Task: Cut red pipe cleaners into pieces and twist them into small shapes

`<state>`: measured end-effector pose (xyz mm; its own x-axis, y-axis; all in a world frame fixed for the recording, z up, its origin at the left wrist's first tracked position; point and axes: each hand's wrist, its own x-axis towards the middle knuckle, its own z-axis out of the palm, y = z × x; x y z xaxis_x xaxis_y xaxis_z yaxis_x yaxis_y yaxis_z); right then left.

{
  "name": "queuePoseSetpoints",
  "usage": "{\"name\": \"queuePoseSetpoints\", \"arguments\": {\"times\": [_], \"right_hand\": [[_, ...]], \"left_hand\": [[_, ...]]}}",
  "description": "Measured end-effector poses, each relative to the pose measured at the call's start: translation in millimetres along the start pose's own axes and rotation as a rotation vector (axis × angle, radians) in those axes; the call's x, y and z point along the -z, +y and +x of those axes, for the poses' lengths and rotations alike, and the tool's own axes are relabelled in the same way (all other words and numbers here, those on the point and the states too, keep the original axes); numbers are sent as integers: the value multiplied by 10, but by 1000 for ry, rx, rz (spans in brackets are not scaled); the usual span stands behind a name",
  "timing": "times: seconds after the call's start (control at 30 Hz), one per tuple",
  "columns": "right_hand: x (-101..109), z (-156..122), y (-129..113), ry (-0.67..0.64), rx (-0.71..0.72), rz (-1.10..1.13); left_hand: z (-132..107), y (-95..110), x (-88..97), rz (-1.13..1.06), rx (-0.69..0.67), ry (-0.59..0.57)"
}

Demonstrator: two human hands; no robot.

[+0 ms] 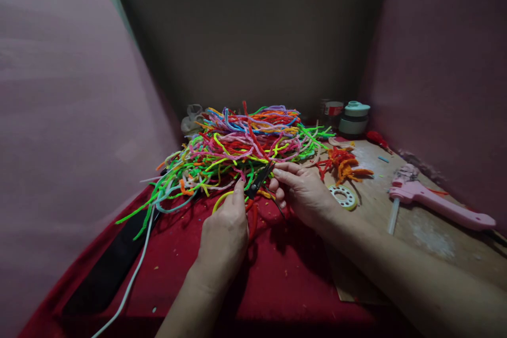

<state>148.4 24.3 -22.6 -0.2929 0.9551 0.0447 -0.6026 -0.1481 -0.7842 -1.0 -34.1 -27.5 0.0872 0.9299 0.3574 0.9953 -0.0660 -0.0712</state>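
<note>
My left hand (pixel 226 224) is closed, with its thumb at the lower end of black scissors (pixel 258 184). The blades slant up and right towards my right hand. Below them a red loop shows beside my left fingers; I cannot tell whether it is a handle or a pipe cleaner. Closed in a pinch at the blade tips is my right hand (pixel 303 190), with a bit of yellow-green pipe cleaner (pixel 272 172) at its fingertips. Just beyond both hands lies a large tangled heap of coloured pipe cleaners (pixel 245 140).
On the right, a board (pixel 380 253) bears a pink glue gun (pixel 439 203), a tape roll (pixel 351 199) and orange-red pipe cleaner pieces (pixel 344 163). A lidded jar (pixel 354 119) stands behind. At left, a white cable (pixel 137 274) runs past a long black object (pixel 103 269) on red cloth (pixel 277 285).
</note>
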Motion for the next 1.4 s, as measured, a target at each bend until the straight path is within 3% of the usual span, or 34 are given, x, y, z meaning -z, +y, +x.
{"name": "queuePoseSetpoints", "arguments": {"times": [0.47,0.67,1.07,1.4], "right_hand": [[-32,-7,-50,34,-11,4],[-27,-12,-50,4,-20,11],[-15,-24,-99,-36,-86,54],[-17,-22,-85,-36,-84,52]], "left_hand": [[-18,-5,-46,-97,-24,17],[-3,-11,-71,-148,-37,77],[-12,-5,-69,-176,-15,85],[-29,38,-54,-98,27,82]]}}
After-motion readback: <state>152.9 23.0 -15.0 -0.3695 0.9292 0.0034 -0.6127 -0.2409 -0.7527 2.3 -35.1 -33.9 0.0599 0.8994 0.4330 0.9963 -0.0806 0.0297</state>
